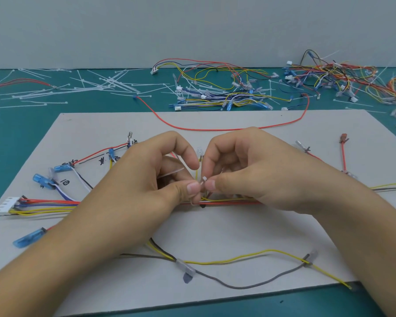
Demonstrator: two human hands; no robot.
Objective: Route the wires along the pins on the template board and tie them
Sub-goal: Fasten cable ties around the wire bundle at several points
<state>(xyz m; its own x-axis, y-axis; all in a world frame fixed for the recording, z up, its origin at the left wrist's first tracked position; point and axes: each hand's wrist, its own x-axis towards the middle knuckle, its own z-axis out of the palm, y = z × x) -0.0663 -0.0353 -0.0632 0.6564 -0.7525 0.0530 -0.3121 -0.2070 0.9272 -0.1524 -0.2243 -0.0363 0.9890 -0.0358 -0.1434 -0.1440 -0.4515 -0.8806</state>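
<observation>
A grey template board (pixel 215 229) lies flat before me with a wire harness (pixel 48 203) of red, yellow, blue and black wires spread over it. Both hands meet at the board's middle, over the bundled wires (pixel 229 202). My left hand (pixel 156 177) pinches the tail of a white cable tie (pixel 202 180) between thumb and fingers. My right hand (pixel 242 170) pinches the tie's small square head with thumb and forefinger. The tie loops around the bundle below the fingertips. Pins on the board are hard to make out.
Loose white cable ties (pixel 96 86) are scattered on the green table at the back left. Heaps of spare wire harnesses (pixel 222 92) lie at the back centre and another wire pile (pixel 343 76) lies at the back right. A long red wire (pixel 215 129) curves across the board's far edge. Blue terminals (pixel 41 179) sit on the left.
</observation>
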